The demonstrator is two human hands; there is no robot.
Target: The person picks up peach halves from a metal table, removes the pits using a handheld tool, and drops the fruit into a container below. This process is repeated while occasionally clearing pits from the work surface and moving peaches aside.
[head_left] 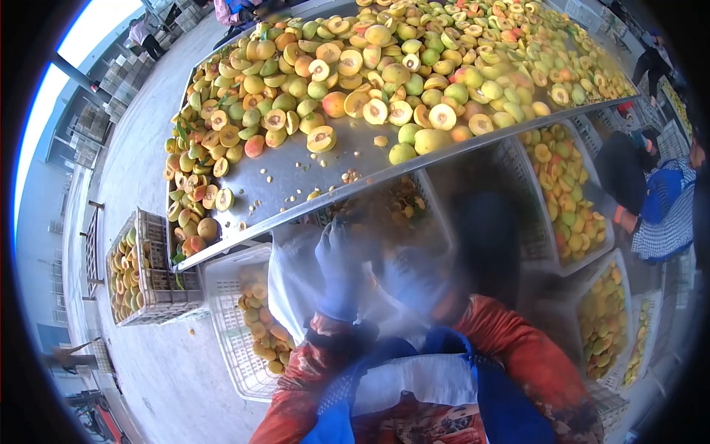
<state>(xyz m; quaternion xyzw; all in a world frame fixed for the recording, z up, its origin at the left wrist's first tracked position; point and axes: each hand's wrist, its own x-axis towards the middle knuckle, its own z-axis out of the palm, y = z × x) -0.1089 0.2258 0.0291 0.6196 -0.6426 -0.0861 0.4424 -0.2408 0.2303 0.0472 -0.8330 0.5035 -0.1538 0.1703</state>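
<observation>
My left hand (336, 268), in a pale glove, is held low in front of me, just below the near edge of a metal table (285, 169). Beside it is my right hand (414, 281), also gloved and smeared by motion. The fingers of both hands are too blurred to show a grip or any object in them. White cloth or plastic (287, 277) hangs by my left hand. On the table lies a big heap of yellow-green stone fruit (396, 72) resembling peaches, many cut in half. Small loose pits or scraps (351, 176) are scattered near the edge.
A white crate (229, 325) of fruit stands at my left knee, with another crate (166, 285) beyond it. To the right are several fruit crates (560, 192). A person in a checked sleeve (669, 200) sits at far right.
</observation>
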